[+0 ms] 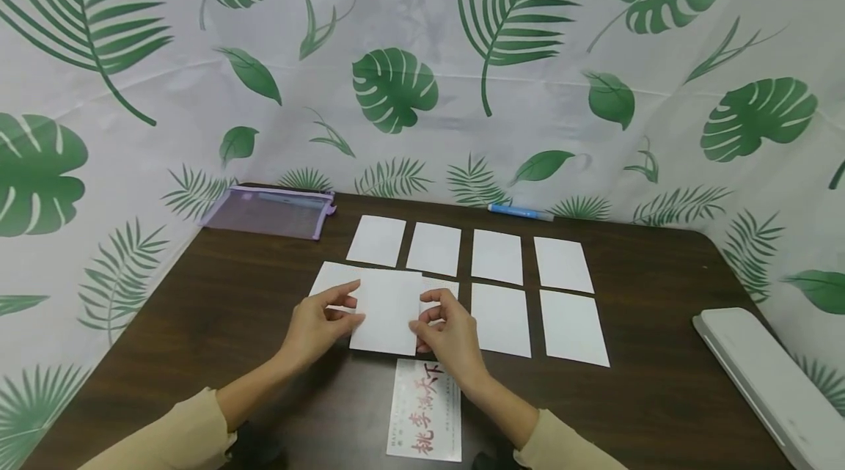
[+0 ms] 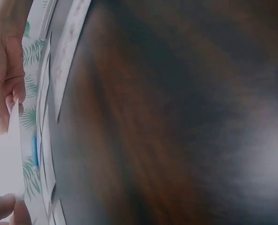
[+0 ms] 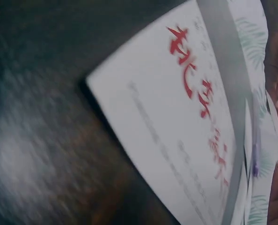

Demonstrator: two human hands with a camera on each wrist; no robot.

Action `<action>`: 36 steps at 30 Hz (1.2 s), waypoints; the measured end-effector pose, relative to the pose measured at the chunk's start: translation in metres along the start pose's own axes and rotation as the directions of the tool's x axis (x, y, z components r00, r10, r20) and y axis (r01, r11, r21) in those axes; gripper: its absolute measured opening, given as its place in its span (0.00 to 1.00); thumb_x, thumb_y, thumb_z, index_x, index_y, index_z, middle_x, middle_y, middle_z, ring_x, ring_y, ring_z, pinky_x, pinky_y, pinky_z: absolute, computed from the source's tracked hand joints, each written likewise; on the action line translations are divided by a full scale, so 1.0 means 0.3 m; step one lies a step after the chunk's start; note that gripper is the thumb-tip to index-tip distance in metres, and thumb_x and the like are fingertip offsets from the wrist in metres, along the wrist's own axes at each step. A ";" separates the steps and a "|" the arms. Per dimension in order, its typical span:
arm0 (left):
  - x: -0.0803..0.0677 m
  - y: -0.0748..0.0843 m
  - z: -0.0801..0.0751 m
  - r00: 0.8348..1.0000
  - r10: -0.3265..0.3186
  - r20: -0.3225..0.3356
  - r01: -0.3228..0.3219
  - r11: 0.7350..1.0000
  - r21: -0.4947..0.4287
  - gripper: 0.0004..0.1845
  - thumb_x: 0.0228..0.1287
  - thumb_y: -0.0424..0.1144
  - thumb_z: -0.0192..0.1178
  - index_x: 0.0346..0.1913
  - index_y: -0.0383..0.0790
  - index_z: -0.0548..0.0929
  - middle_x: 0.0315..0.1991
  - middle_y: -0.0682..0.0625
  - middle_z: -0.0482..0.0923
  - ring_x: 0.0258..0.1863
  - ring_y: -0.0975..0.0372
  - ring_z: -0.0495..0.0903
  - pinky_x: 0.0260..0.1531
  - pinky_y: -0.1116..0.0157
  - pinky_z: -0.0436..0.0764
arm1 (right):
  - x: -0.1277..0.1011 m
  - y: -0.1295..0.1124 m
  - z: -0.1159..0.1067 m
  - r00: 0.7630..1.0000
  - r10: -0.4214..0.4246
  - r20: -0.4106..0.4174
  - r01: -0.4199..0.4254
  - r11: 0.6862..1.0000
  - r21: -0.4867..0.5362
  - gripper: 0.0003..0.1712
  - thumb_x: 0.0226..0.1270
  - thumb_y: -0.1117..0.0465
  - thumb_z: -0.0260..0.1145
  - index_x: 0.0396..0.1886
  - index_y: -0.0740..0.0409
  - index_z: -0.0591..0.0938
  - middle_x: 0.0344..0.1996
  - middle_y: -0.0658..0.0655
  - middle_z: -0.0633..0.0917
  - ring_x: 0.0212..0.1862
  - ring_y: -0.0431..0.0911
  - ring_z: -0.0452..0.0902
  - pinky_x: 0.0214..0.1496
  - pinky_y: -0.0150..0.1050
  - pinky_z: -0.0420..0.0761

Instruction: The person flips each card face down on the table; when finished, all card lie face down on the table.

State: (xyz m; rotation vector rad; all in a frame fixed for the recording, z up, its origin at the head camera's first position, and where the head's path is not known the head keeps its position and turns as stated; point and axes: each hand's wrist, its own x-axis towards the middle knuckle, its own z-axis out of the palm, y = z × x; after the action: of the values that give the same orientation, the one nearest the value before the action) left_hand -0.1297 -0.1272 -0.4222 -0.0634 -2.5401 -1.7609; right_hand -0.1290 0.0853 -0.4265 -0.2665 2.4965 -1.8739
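Observation:
Between my two hands is a blank white card [image 1: 386,312], raised above the dark table and pinched at its side edges. My left hand [image 1: 322,322] grips the left edge with thumb and fingers, while my right hand [image 1: 454,334] grips the right one. In the left wrist view the held card [image 2: 7,157] stretches between the right hand [image 2: 7,75] and the left fingertips [image 2: 5,208]. Behind it, partly hidden, lie other white cards [image 1: 332,276]. Closer to me rests a card with red characters [image 1: 425,411], which also fills much of the right wrist view.
Several white cards [image 1: 502,320] lie in two rows on the table [image 1: 660,294]. At the back left is a purple mesh zip pouch [image 1: 271,212]; a blue pen [image 1: 518,212] lies along the back edge. A long white device [image 1: 759,375] stands at the right. Leaf-patterned cloth hangs behind.

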 end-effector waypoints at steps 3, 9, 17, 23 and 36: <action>-0.026 -0.014 -0.026 1.000 -0.002 0.027 0.001 0.999 0.047 0.27 0.51 0.27 0.68 0.57 0.34 0.78 0.38 0.39 0.82 0.32 0.58 0.84 0.28 0.71 0.82 | -0.012 0.010 0.018 0.998 -0.026 0.055 0.027 0.999 -0.028 0.20 0.56 0.72 0.67 0.48 0.67 0.72 0.26 0.60 0.83 0.19 0.43 0.80 0.22 0.31 0.80; -0.073 -0.030 -0.072 0.998 -0.006 0.067 -0.004 0.988 0.152 0.25 0.50 0.29 0.69 0.55 0.33 0.79 0.35 0.44 0.82 0.26 0.65 0.80 0.23 0.73 0.79 | -0.035 0.019 0.047 0.985 -0.049 0.168 0.078 0.983 -0.168 0.17 0.55 0.70 0.69 0.41 0.66 0.72 0.22 0.53 0.83 0.18 0.35 0.75 0.19 0.27 0.75; -0.107 -0.038 -0.112 0.991 -0.044 0.126 0.021 0.983 0.181 0.24 0.48 0.28 0.70 0.51 0.30 0.79 0.32 0.44 0.79 0.25 0.64 0.77 0.23 0.73 0.80 | -0.055 0.008 0.073 0.978 -0.044 0.204 0.122 0.914 -0.387 0.18 0.50 0.61 0.74 0.36 0.57 0.75 0.19 0.43 0.81 0.20 0.30 0.69 0.23 0.28 0.69; -0.104 -0.052 -0.127 0.986 -0.045 0.160 0.008 0.973 0.229 0.23 0.47 0.28 0.70 0.50 0.28 0.79 0.30 0.47 0.80 0.24 0.64 0.77 0.22 0.72 0.79 | -0.055 0.012 0.088 0.976 -0.067 0.208 0.166 0.846 -0.507 0.20 0.45 0.56 0.77 0.33 0.53 0.76 0.18 0.41 0.73 0.19 0.31 0.62 0.21 0.27 0.63; -0.101 -0.059 -0.136 0.981 -0.047 0.188 -0.025 0.932 0.361 0.21 0.45 0.29 0.72 0.46 0.32 0.81 0.27 0.51 0.78 0.25 0.65 0.76 0.24 0.72 0.76 | -0.056 0.015 0.103 0.967 -0.066 0.245 0.210 0.751 -0.627 0.22 0.40 0.48 0.78 0.28 0.50 0.75 0.17 0.41 0.68 0.22 0.35 0.61 0.21 0.28 0.61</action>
State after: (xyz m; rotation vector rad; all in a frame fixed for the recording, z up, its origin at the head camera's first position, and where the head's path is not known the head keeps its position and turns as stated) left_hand -0.0998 -0.1718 -0.4265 -0.2158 -2.9652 -1.3157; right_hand -0.1098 0.0593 -0.4411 -0.6291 2.9300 -0.8488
